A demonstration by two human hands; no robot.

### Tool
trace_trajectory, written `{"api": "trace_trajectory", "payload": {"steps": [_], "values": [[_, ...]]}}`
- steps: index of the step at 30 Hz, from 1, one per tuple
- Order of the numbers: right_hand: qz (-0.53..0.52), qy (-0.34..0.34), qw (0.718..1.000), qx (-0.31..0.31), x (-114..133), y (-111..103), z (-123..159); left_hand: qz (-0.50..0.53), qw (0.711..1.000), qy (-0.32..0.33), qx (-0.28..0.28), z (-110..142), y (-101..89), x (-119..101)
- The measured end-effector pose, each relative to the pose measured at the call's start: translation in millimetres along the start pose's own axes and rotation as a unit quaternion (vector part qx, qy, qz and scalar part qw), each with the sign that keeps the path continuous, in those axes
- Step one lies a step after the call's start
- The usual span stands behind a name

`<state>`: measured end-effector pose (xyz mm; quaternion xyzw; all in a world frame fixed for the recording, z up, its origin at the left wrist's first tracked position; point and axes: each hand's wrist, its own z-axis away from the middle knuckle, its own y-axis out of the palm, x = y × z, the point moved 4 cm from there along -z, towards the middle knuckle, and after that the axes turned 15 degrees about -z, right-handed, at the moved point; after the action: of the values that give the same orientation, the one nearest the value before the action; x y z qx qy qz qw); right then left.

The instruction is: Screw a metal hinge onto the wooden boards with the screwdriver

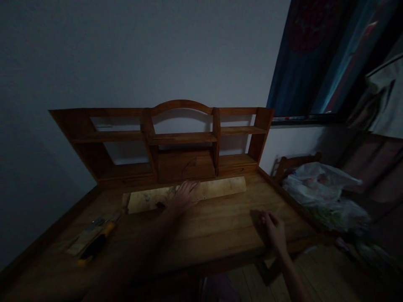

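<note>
A yellow-and-black handled tool lay on the smooth, grained wooden bench, near its left end. The right hand was curled low over the bench, its fingers bent; whether they gripped anything could not be told. Farther in, the left hand lay open across a long, flat, pale wooden board with dark blotches. Behind stood a brown wooden shelf unit with an arched top rail.
</note>
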<state>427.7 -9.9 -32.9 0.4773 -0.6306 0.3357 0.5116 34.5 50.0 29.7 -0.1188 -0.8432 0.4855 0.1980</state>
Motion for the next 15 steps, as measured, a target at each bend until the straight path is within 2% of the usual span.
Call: {"api": "trace_trajectory", "payload": {"steps": [4, 7, 11, 15], "values": [[-0.002, -0.001, 1.000, 0.005, -1, 0, 2, -0.058, 0.994, 0.064, -0.070, -13, -35.1, -17], [0.007, 0.000, 1.000, -0.002, -1, -1, 3, -0.081, 0.986, 0.087, -0.113, -23, -64.3, -31], [0.034, 0.001, 0.999, -0.011, -1, -1, 4, -0.071, 0.984, 0.067, -0.150, -34, -98.2, -43], [0.052, 0.001, 0.999, 0.001, 0, 1, 3, -0.033, 0.981, 0.059, -0.183, -42, -118.5, -48]]}}
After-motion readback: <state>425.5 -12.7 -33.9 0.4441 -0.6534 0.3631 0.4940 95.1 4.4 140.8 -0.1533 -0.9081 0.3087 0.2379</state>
